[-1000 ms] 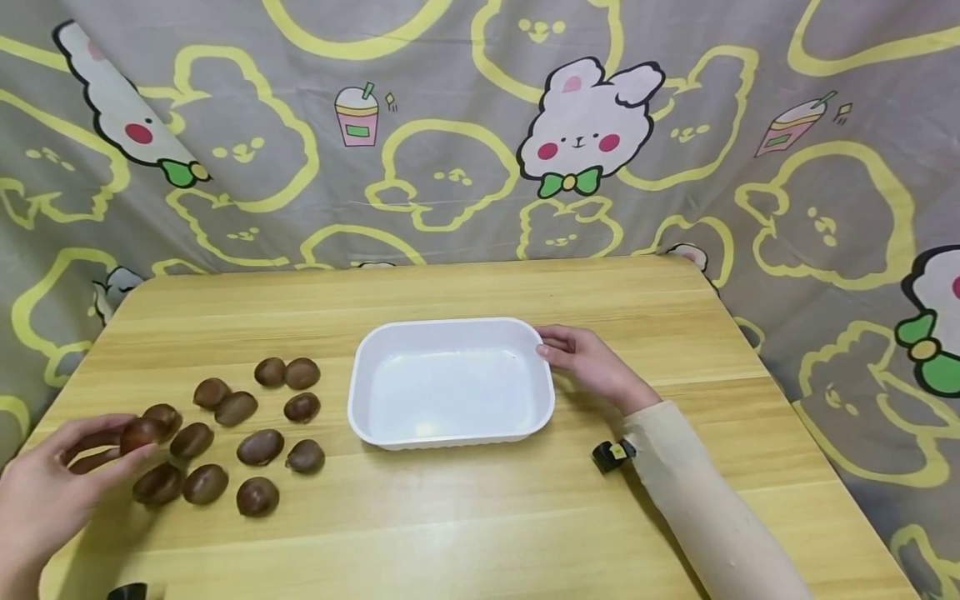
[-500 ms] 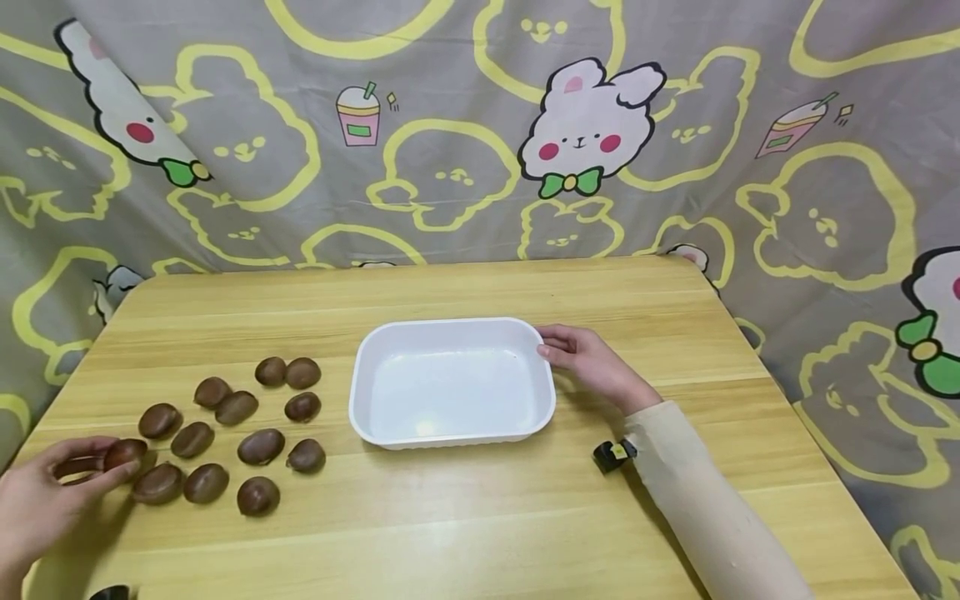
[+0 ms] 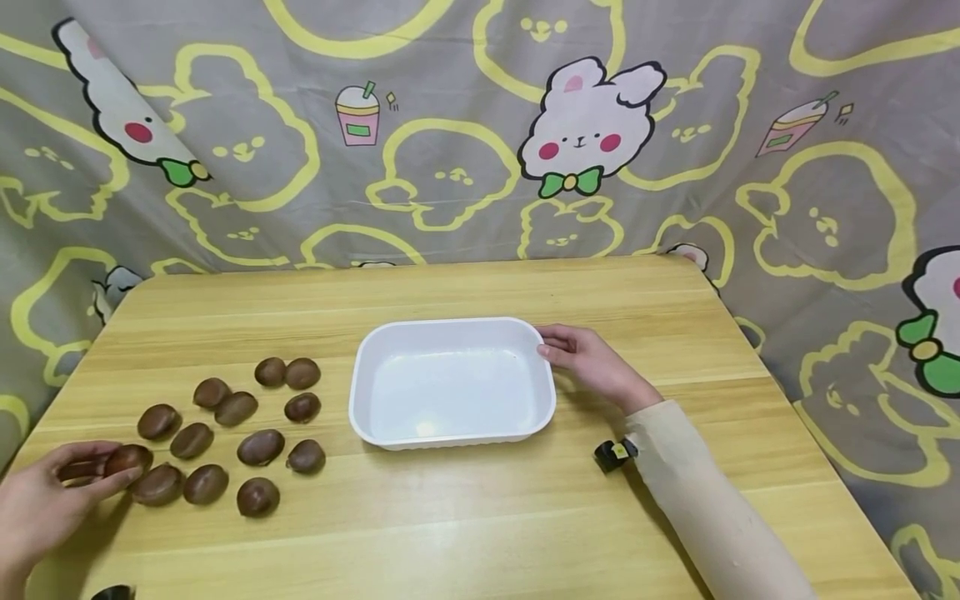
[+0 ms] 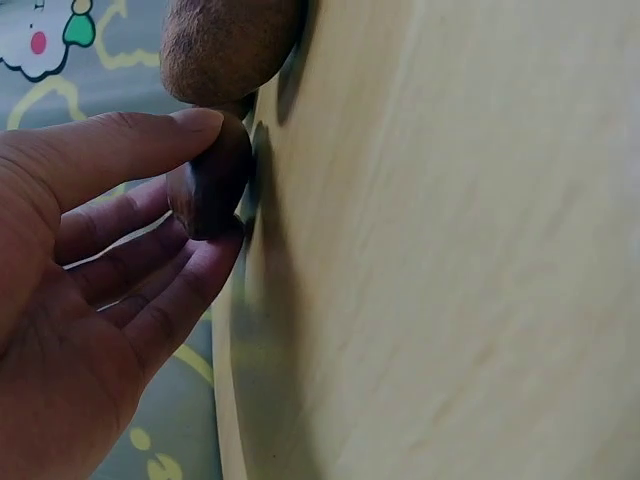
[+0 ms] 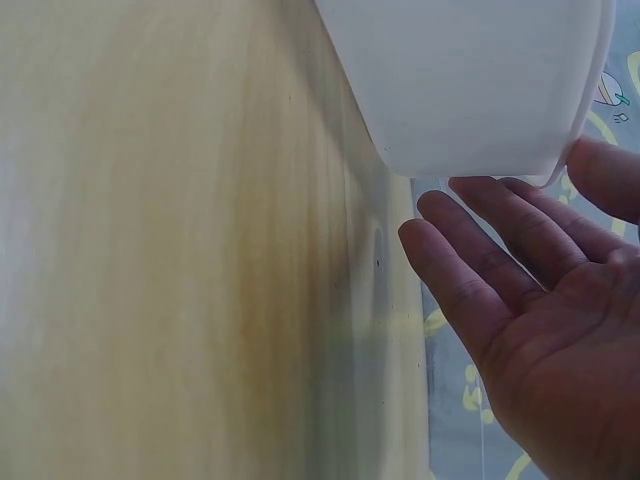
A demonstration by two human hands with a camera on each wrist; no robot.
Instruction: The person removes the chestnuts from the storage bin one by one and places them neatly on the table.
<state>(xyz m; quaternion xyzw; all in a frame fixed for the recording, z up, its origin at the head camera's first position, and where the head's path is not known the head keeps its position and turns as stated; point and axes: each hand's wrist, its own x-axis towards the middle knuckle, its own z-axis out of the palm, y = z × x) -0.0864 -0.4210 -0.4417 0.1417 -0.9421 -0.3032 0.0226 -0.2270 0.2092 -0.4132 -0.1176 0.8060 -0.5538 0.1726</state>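
Observation:
At the table's left, my left hand [image 3: 47, 504] pinches a brown chestnut [image 3: 129, 460] between thumb and fingers, low at the tabletop. Seen from the left wrist, that chestnut [image 4: 210, 180] has the thumb on one side and fingertips on the other, with a larger-looking chestnut [image 4: 225, 50] close by. Several more chestnuts [image 3: 261, 447] lie loose to the right of this hand. A white rectangular tray [image 3: 450, 392] stands mid-table with nothing in it. My right hand [image 3: 596, 367] holds its far right corner, thumb at the rim [image 5: 595, 80] and fingers against the outer wall.
The wooden table [image 3: 480, 517] ends at a patterned curtain [image 3: 450, 167] behind and along the sides. A small black object [image 3: 615, 455] shows beside the right sleeve [image 3: 697, 492]. Another dark piece [image 3: 114, 592] appears at the bottom left edge.
My left hand has moved left and down with the chestnut, uncovering the chestnut behind it, then shifted slightly back right. My right hand and the tray have stayed put.

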